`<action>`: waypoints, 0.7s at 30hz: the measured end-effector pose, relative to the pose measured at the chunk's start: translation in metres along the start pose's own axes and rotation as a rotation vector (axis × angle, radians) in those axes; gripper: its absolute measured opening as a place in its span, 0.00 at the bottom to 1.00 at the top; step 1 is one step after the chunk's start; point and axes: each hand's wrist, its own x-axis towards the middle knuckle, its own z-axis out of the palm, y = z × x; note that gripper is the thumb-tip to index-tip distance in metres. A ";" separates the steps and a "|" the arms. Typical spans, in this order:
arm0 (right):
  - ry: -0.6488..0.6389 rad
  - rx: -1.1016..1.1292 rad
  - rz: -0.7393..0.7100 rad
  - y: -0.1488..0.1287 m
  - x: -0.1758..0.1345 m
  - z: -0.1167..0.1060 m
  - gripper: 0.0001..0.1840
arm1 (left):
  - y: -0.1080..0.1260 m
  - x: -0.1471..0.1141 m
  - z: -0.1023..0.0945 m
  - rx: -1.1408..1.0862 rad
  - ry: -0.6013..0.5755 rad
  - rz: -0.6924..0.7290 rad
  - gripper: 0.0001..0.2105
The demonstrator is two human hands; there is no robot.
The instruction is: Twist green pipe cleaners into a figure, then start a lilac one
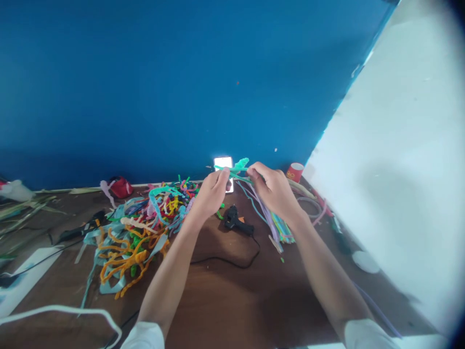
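Observation:
Both hands are raised near the back of the table, holding a mint-green pipe cleaner piece (241, 165) between them. My left hand (215, 193) pinches its stems between thumb and finger. From the other side, my right hand (271, 186) grips the stems with thumb and fingertips. A thicker, wound green part sticks up between the hands. Behind my left hand stands a phone with a bright screen (223, 162). Below the hands lies a black glue gun (237, 220) with its cord. Beside my right forearm is a bundle of straight pastel pipe cleaners (281, 228).
A tangled heap of coloured pipe cleaners (160, 213) covers the left side, with an orange bent cluster (132, 259) in front. Another black tool (82, 230) lies farther left. A red cup (295, 171) and a white disc (365, 261) sit at right. A blue wall (181, 87) rises behind.

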 end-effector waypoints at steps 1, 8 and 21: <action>0.022 0.001 0.007 0.000 0.000 -0.001 0.16 | 0.001 0.000 0.000 0.032 -0.021 0.012 0.21; 0.070 -0.034 0.055 0.004 0.001 -0.007 0.17 | 0.007 -0.002 -0.006 0.328 -0.096 0.067 0.21; -0.169 0.198 0.070 0.019 0.006 -0.012 0.12 | 0.008 -0.004 -0.009 0.116 -0.188 0.077 0.18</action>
